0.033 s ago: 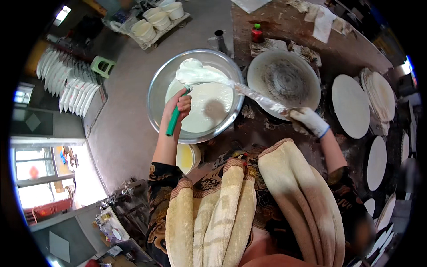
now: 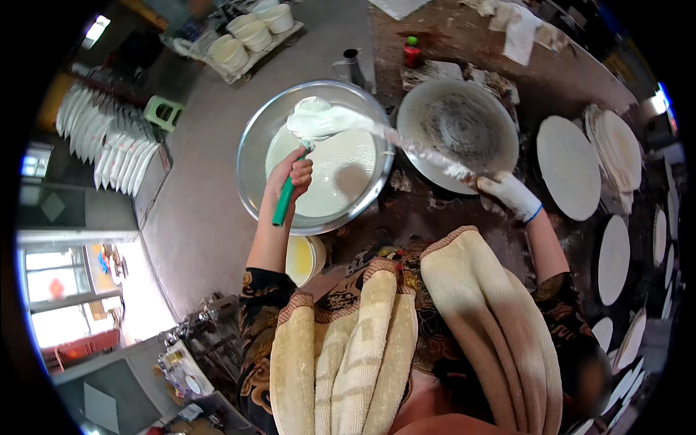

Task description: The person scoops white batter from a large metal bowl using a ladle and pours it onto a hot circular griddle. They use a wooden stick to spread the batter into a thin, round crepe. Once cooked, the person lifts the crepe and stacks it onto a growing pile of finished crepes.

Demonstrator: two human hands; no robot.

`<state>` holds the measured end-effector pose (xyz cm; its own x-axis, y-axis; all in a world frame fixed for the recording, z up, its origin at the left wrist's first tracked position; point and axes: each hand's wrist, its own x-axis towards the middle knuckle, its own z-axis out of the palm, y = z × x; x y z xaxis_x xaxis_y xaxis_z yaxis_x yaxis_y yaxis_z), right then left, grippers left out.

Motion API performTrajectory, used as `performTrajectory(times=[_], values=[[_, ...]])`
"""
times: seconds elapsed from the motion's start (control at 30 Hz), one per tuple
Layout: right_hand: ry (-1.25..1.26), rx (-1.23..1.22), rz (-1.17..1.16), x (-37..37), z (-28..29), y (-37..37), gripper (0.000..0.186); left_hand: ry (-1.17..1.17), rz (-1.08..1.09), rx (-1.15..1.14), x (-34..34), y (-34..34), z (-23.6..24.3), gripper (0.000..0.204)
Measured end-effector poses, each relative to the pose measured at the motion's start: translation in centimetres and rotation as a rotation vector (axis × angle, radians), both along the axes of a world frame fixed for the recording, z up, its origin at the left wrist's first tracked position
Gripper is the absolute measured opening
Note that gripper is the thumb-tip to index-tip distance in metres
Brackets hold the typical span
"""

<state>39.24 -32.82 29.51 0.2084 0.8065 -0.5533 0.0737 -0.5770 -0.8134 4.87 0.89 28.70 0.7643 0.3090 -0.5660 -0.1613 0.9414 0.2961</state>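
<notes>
My left hand (image 2: pixel 288 174) is closed on a green-handled tool (image 2: pixel 283 203); its upper end meets a thick mass of white paste (image 2: pixel 315 116) above a wide steel bowl (image 2: pixel 251 188) of white liquid. My right hand (image 2: pixel 507 194), in a white glove, grips the lower end of a long, paste-streaked stick (image 2: pixel 424 148). The stick slants up to the left over the bowl's rim into that paste. Exactly what the green tool's head is cannot be made out under the paste. Beside the bowl sits a round, grey-stained basin (image 2: pixel 464 123).
A bucket (image 2: pixel 308 257) stands below the bowl. At right are several white discs (image 2: pixel 569 167) and stacked sheets (image 2: pixel 623 152). A red bottle (image 2: pixel 412 54) and metal jug (image 2: pixel 353 69) sit behind. Further off are buckets on a trolley (image 2: pixel 250 36), stacked sacks (image 2: pixel 127 159) and a green stool (image 2: pixel 163 112).
My gloved right hand has moved slightly right and down with the stick. The surroundings have shifted a little up and left in the view.
</notes>
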Motion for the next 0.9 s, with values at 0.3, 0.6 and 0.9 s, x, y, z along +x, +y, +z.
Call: performTrajectory(times=[0.3, 0.6, 0.9], values=[[-1.28, 0.019, -0.088, 0.0, 0.3, -9.0, 0.048, -0.066, -0.576, -0.182, 13.3, -4.4, 0.7, 0.044], [-0.63, -0.139, -1.54, -22.0, -3.6, -36.7, 0.039, -0.19, -1.1, 0.389, 28.5, -19.2, 4.0, 0.008], [0.443, 0.759, -2.112, -36.5, -9.6, -34.0, 0.035, -0.25, -1.829, 0.027, 29.5, -49.6, 2.5, 0.022]])
